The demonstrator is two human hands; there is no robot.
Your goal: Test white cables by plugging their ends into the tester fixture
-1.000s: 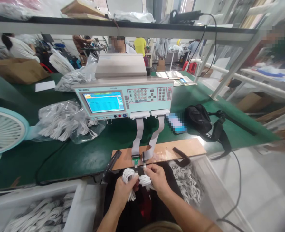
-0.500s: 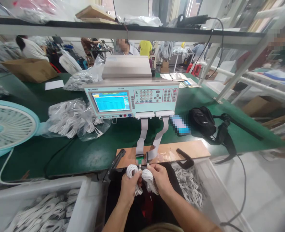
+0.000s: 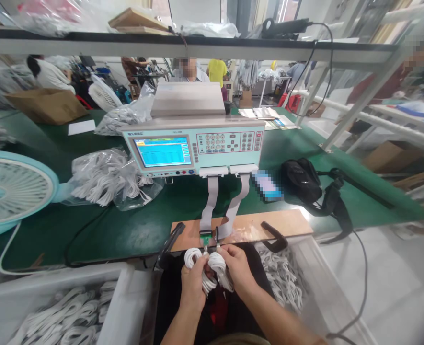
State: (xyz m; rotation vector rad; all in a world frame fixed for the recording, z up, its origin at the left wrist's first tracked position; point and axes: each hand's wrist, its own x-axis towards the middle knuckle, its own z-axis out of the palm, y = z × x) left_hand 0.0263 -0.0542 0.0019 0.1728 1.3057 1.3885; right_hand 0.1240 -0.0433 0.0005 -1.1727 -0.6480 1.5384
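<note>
Left hand (image 3: 194,280) and right hand (image 3: 237,268), both pinched narrow at the near edge of a green table (image 3: 150,227)

A left cable bundle (image 3: 192,258) is gripped between the thumb and fingers of the left hand; a right cable bundle (image 3: 217,262) is gripped likewise by the right hand. Both are white, coiled and held just in front of the table. Whether they belong to one cable cannot be told.

Beyond the left hand, a left plug (image 3: 206,249) is pointed away from the body, its long axis directed at a green circuit board (image 3: 206,239) straight ahead. Beyond the right hand, a right plug (image 3: 218,246) is aimed the same way, at a black connector (image 3: 217,234). The circuit board is nearer to the left hand, the connector to the right. Whether either plug is fully seated cannot be made out.

Counted: two bundles, two plugs, two grey ribbon cables (image 3: 209,206) run from one tester (image 3: 229,152) with one lit screen (image 3: 165,152), one wooden plank (image 3: 291,219), two black clamps (image 3: 273,229), one black bag (image 3: 301,179), one light-blue fan (image 3: 14,191), and two white bins (image 3: 122,287), in which the loose cables (image 3: 61,314) are too many to be counted.
</note>
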